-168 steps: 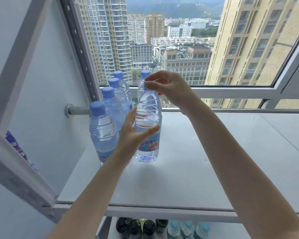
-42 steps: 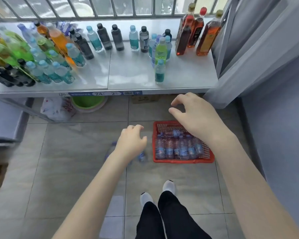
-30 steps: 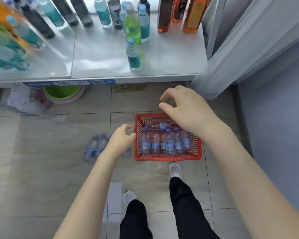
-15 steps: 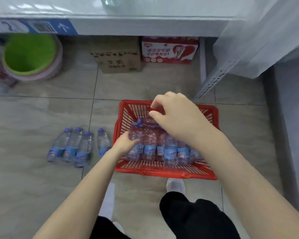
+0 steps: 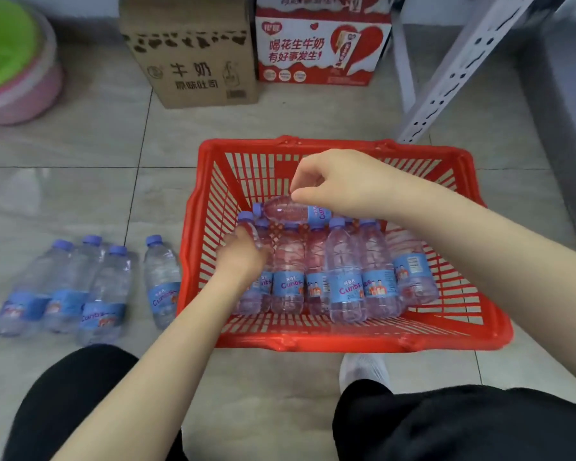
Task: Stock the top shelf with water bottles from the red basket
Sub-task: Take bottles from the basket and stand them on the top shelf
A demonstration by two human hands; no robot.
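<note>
The red basket (image 5: 459,341) stands on the tiled floor in front of my knees. Several clear water bottles (image 5: 345,271) with blue caps and blue labels lie side by side in it. One more bottle (image 5: 288,211) lies crosswise on top of their necks. My left hand (image 5: 243,257) is down inside the basket, fingers wrapped over the leftmost bottle (image 5: 246,219). My right hand (image 5: 340,184) hovers over the crosswise bottle with curled fingers, thumb tip at its shoulder, holding nothing. The top shelf is out of view.
Several more water bottles (image 5: 103,291) lie on the floor left of the basket. A brown carton (image 5: 193,54) and a red-and-white carton (image 5: 320,44) stand behind it. A grey shelf upright (image 5: 453,68) slants at the right. Stacked green and pink basins (image 5: 10,61) sit far left.
I have bent from the top shelf down to the floor. Both hands have dropped into the basket; the left has closed over the leftmost bottle, and the right has reached the crosswise bottle.
</note>
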